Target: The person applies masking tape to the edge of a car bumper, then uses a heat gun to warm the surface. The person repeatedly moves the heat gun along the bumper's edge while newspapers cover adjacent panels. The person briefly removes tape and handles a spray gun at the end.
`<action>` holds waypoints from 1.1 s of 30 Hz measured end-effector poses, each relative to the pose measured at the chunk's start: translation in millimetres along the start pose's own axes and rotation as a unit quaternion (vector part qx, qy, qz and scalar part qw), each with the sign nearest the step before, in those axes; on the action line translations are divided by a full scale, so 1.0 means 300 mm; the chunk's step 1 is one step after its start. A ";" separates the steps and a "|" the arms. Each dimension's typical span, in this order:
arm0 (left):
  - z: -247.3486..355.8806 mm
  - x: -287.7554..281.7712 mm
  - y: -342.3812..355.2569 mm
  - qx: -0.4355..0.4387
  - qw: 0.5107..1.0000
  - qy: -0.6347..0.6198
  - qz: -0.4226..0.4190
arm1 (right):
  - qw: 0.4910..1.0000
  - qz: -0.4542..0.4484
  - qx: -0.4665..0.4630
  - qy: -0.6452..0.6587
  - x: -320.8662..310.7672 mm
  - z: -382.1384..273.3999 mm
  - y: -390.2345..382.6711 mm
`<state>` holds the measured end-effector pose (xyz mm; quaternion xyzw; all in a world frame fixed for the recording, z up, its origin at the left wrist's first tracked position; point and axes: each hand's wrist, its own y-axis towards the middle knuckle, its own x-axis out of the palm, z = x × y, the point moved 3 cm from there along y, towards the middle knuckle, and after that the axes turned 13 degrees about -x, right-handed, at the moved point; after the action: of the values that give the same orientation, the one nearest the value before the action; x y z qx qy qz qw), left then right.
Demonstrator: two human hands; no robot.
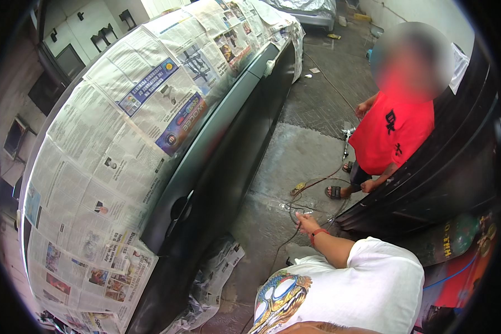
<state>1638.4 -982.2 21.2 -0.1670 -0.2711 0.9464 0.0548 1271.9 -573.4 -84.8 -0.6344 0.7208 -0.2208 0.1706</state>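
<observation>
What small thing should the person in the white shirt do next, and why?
Perhaps draw the looped hose aside with the right hand: it curves over the floor close to the co-worker's sandals, where a foot could catch.

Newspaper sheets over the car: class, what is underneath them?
Below the newspaper, a dark car door and its handle show. The surface directly underneath is covered and cannot be seen.

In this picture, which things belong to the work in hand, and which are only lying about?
Seemingly in use:
newspaper sheets on the car
silvery tool at the right hand, grip unclear
looped hose

Apparently just lying about:
green cylinder
white scraps on the far floor
small yellow thing beyond them
</observation>
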 end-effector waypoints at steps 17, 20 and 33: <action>-0.178 -0.368 0.050 0.010 0.993 -0.115 -0.033 | 0.998 -0.052 0.018 -0.043 0.132 0.091 -0.075; -0.092 -0.312 0.015 0.128 0.979 0.069 -0.140 | 0.997 -0.052 0.041 -0.046 0.163 0.085 -0.133; 0.114 -0.976 0.258 -0.016 0.991 -0.104 0.084 | 0.999 -0.033 0.031 -0.012 0.195 0.168 -0.199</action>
<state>1900.3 -1121.5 91.1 -0.0907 -0.2754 0.9554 -0.0562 1340.6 -642.4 -93.3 -0.6551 0.6898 -0.2414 0.1916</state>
